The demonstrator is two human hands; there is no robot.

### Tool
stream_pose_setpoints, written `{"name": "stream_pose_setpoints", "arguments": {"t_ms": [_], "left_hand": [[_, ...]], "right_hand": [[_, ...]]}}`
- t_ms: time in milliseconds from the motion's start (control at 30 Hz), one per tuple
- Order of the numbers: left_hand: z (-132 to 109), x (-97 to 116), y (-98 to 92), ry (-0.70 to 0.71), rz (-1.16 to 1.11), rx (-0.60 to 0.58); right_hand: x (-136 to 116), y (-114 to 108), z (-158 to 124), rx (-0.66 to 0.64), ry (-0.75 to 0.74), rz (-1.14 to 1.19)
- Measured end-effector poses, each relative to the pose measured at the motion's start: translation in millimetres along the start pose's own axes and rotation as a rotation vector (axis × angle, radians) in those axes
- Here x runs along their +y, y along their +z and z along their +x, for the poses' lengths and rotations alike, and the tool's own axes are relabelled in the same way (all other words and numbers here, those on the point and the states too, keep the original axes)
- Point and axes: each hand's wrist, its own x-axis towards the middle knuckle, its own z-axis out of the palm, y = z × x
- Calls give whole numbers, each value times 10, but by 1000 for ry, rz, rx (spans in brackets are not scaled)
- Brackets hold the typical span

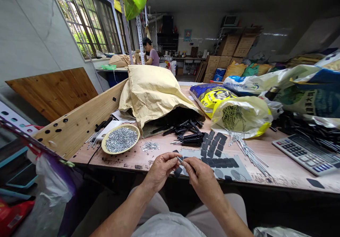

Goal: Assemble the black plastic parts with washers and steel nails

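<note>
Wooden workbench (124, 161) with sacks (212, 99), apparently nails (251, 155), cartons (225, 56) behind.

Desk calculator (305, 154) below printed plastic sacks (300, 95)

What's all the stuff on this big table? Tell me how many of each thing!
Table: one, pale wood, under everything.
Round plate: one, cream, left side.
Tiny silver pieces: very many, silver, heaped on the plate, a few beside it.
Paper sack: one, tan, middle of the table.
Plastic pieces: many, black, in front of the sack.
Pads: many, black, on a grey sheet.
Plastic bag: one, clear and yellow, right of the sack.
Long rods: many, silver, below the bag.
Calculator: one, grey, right end.
Left hand: one, pinching a small silver part.
Right hand: one, pinching it too.
</note>
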Motion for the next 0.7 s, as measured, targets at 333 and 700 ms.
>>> {"name": "stream_pose_setpoints", "arguments": {"t_ms": [333,700], "left_hand": [[33,51,40,-47,-3,57],[60,35,38,26,101,47]], "right_hand": [[38,53,-13,18,-38,-25],[36,-1,16,-63,27,19]]}}
